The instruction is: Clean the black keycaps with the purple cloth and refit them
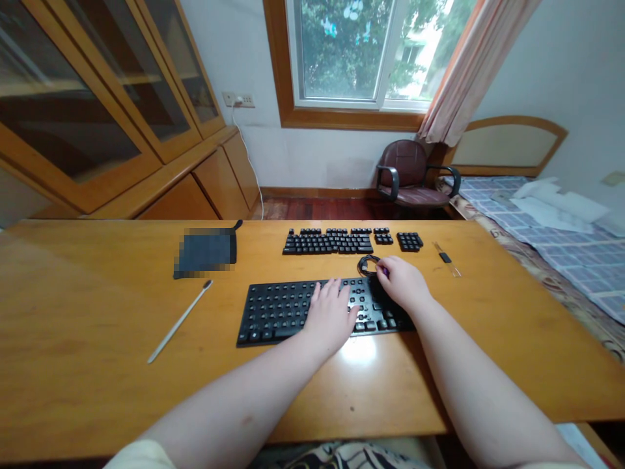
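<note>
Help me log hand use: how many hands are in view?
2. The left hand lies spread on the keyboard; the right hand, toward the keyboard's right end, holds a mostly hidden purple object.

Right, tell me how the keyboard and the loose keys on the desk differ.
The keyboard is one solid piece; the loose keys lie in separate groups.
The keyboard shows bare key posts over most of its face; the loose keys sit packed in rows.
The keyboard lies under the left hand and right hand; the loose keys lie farther back, untouched.
Both are black and rest on the desk.
</note>
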Available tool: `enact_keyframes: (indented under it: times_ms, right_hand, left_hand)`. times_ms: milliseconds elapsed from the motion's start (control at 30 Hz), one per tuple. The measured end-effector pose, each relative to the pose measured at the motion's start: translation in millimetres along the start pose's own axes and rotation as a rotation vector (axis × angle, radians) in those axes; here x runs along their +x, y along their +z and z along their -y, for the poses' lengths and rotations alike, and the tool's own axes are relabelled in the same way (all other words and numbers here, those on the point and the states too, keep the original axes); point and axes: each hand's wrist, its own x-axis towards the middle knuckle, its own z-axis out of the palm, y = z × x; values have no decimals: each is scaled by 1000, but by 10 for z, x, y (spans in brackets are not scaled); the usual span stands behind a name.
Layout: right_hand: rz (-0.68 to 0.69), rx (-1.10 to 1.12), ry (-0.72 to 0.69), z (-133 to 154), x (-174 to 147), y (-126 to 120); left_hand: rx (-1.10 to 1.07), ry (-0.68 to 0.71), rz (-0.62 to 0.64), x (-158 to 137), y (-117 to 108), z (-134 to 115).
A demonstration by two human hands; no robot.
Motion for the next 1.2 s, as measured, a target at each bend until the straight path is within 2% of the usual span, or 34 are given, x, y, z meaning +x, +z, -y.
enact_keyframes:
  times_ms: [133,233,400,533,833,1000,1100,1200]
  right_hand:
    - [36,18,28,-149,68,28]
    - [82,20,-12,-198,71,20]
    - [129,53,-137,-156,66,98]
    - [151,18,-95,-197,93,159]
    - [153,0,51,-444,137,234]
    - [121,-53,139,-514,169,256]
    - [102,-68,145,-537,191,262]
    - [35,-30,86,-528,188,240]
  left_hand:
    - [56,59,137,-6,10,25]
    - [73,106,209,0,-5,17]
    - [134,160,231,-22,7,-12]
    - [150,230,267,-44,-12,-14]
    - [157,313,247,-37,-9,-21]
    - [180,265,195,-25,10,1]
    - [196,289,206,-14,1,24]
    - [218,315,214,0,13,41]
